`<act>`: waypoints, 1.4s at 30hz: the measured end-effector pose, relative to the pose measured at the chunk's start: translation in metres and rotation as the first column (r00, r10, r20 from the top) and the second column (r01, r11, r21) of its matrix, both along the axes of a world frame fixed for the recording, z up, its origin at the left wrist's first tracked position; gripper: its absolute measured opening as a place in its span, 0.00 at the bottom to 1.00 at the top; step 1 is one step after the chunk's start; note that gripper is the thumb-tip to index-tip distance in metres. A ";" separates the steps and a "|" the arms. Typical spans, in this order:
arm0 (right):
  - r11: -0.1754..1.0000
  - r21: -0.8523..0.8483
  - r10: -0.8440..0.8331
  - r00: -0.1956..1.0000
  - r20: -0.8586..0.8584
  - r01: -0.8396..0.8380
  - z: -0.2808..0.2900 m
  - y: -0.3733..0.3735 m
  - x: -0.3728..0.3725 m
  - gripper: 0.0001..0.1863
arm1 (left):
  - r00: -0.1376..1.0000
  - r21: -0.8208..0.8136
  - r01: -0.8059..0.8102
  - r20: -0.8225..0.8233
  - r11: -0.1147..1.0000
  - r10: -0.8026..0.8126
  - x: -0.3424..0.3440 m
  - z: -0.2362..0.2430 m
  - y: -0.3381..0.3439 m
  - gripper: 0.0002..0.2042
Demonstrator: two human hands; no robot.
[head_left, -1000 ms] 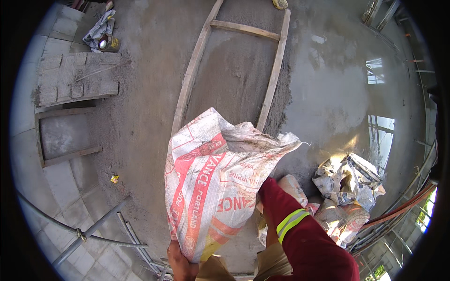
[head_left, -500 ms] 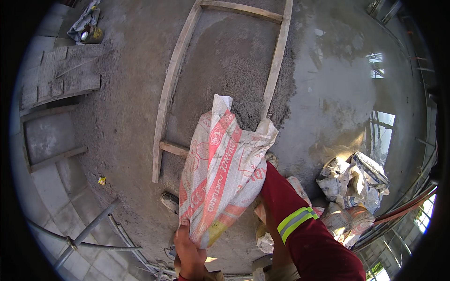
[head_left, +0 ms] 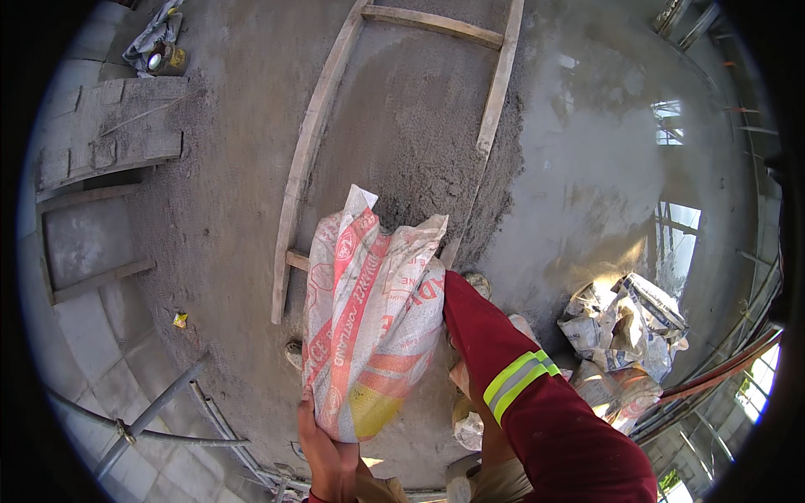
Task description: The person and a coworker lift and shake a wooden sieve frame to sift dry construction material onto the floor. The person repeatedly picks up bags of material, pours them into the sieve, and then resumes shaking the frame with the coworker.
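Observation:
A woven white cement sack (head_left: 373, 335) with red stripes and a yellow patch hangs in front of me, its mouth pointing away over wet grey mix (head_left: 423, 180). At its lower left corner my left hand (head_left: 329, 448) is closed on the fabric. My right arm in a dark red sleeve (head_left: 503, 352) with a reflective band reaches up to the sack's right side. The right hand itself is hidden behind the sack. The mix lies inside a wooden ladder-like frame (head_left: 314, 134) on the floor and covers part of its right rail.
Crumpled sacks (head_left: 625, 327) lie in a heap to the right. Wet smooth concrete (head_left: 587, 168) stretches beyond them. Metal pipes (head_left: 151, 415) cross at lower left, near a stack of boards (head_left: 117, 134). A can (head_left: 168, 59) stands far left. My shoes show beside the sack.
The sack and both arms have shifted left, and the sack's mouth has dropped slightly. Mix now covers more of the frame's right rail.

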State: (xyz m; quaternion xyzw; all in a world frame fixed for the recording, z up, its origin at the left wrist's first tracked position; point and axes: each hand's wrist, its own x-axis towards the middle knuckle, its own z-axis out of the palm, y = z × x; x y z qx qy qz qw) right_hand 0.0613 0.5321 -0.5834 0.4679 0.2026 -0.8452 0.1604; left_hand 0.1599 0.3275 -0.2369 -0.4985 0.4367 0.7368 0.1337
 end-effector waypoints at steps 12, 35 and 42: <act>0.987 -0.144 -0.063 0.995 0.082 0.074 0.005 -0.034 0.088 0.29 | 1.000 0.040 -0.012 -0.021 0.999 0.013 -0.051 -0.003 -0.015 0.24; 0.982 -0.180 -0.047 0.996 0.073 0.060 -0.015 -0.029 0.048 0.29 | 0.997 0.066 -0.074 0.019 0.995 0.072 -0.028 0.001 -0.011 0.28; 0.978 -0.196 -0.050 0.994 0.095 0.068 -0.012 -0.041 0.080 0.29 | 0.997 0.076 -0.039 0.067 0.996 0.034 -0.020 -0.003 -0.024 0.28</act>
